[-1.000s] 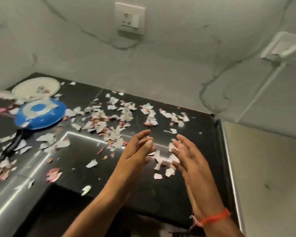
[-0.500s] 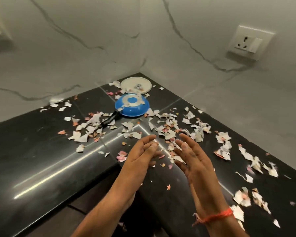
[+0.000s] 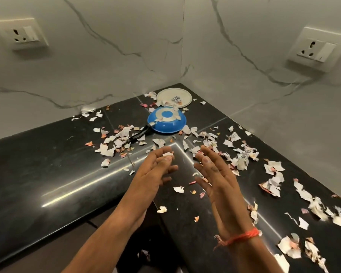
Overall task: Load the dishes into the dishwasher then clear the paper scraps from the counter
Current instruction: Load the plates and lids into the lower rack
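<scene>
Over the black corner table (image 3: 47,174) | left hand (image 3: 156,170) and right hand (image 3: 219,180) spread, empty | cup palms, sweep torn white-and-pink paper scraps (image 3: 240,160) together before lifting

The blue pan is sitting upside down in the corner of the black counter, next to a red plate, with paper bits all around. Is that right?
Not quite. The plate is white, not red, as the head view shows. The rest holds: the blue pan lies upside down near the corner of the black counter, beside that plate, with paper scraps scattered around.
</scene>
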The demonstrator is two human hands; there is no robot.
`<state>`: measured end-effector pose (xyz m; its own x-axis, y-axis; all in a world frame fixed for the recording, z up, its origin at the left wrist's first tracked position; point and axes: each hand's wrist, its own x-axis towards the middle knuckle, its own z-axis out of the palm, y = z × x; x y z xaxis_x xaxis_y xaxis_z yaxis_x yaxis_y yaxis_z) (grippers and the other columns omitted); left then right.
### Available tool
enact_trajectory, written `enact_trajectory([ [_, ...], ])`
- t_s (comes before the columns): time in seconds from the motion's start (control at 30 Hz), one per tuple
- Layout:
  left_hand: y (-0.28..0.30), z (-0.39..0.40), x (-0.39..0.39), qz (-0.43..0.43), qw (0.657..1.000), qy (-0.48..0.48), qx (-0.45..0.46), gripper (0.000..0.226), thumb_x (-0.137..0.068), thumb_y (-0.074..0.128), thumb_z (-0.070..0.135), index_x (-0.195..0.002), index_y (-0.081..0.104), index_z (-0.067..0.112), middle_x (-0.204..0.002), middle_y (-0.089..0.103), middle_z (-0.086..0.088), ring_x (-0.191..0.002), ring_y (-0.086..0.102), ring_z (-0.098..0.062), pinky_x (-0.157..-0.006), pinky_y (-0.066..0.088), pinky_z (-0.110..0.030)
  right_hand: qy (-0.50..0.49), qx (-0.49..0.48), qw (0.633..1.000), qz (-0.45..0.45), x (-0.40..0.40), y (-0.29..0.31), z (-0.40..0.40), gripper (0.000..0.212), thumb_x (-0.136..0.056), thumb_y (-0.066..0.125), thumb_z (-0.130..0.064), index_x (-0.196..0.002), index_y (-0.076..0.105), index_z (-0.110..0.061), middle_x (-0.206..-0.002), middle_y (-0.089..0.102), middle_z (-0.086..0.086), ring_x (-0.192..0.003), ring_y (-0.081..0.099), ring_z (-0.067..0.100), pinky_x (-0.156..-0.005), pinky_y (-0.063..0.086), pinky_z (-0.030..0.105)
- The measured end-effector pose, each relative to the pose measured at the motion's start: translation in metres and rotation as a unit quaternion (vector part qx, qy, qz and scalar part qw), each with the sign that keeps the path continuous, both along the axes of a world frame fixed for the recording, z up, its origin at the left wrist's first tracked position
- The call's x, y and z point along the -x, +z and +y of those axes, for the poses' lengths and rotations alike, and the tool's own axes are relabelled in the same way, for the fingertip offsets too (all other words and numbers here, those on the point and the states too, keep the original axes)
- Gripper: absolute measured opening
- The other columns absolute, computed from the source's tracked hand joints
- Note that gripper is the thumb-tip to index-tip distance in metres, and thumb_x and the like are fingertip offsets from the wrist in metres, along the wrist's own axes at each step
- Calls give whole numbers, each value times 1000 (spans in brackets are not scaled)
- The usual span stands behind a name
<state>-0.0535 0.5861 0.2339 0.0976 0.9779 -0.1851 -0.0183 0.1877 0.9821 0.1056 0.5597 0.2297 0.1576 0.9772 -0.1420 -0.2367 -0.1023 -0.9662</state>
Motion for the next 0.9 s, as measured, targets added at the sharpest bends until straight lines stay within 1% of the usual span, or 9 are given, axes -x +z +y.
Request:
enact_trajectory([
  [0.1,1,14,0,4,1000,-7,-1,25,-103,54,36,-125,65,36,-123,70,9,-110,70,-8,-105,51,-41,-1,0,1000,-3,-1,0,9,33,-96,58,-40,-128,63,-38,-126,69,-15,-121,62,5,-106,48,38],
  [0.2,-4,34,1,11,1000,-20,1,25,-104,54,36,-126,65,37,-125,69,7,-111,70,-8,-104,52,-40,-11,3,1000,-11,-3,-2,23,32,-97,57,-39,-128,63,-38,-126,69,-16,-119,63,3,-106,48,38],
  [0.3,-10,57,4,13,999,-36,4,26,-104,54,37,-127,64,37,-125,70,8,-112,70,-9,-103,52,-40,-19,6,1000,-21,-5,-2,39,35,-93,58,-43,-128,63,-40,-130,66,-15,-120,62,3,-106,48,38],
  [0.43,-20,108,7,9,998,-62,17,24,-103,54,38,-126,64,38,-123,70,8,-112,70,-9,-101,52,-39,-39,15,998,-39,-2,-2,70,43,-85,58,-49,-128,62,-42,-135,63,-14,-123,60,4,-107,48,38],
  [0.53,-32,167,11,23,996,-86,24,26,-104,53,38,-129,61,37,-125,68,6,-111,70,-9,-98,54,-35,-50,33,996,-60,2,-7,102,46,-85,57,-50,-129,61,-42,-136,62,-14,-124,59,4,-107,48,38],
  [0.6,-43,213,10,57,992,-104,28,28,-105,52,36,-133,58,35,-124,67,5,-111,69,-9,-97,55,-34,-54,44,995,-72,4,-9,120,45,-86,57,-50,-131,60,-42,-136,62,-15,-125,58,3,-108,48,38],
  [0.67,-54,263,8,94,987,-124,36,31,-106,51,35,-137,55,32,-126,66,4,-110,69,-10,-97,55,-34,-56,55,993,-84,7,-12,138,40,-90,57,-48,-130,60,-43,-134,62,-16,-125,58,0,-108,47,36],
  [0.77,-64,332,3,134,981,-135,31,34,-105,52,32,-139,54,27,-127,64,1,-109,68,-12,-95,54,-33,-56,50,992,-100,10,-12,161,39,-91,58,-45,-130,61,-41,-131,64,-17,-122,58,-4,-108,47,31],
  [0.9,-74,415,-5,173,974,-144,-3,28,-104,54,29,-132,57,24,-127,64,-1,-109,65,-13,-89,51,-31,-46,52,991,-118,11,-16,188,40,-93,57,-44,-132,58,-43,-131,63,-21,-118,58,-9,-98,51,18],
])
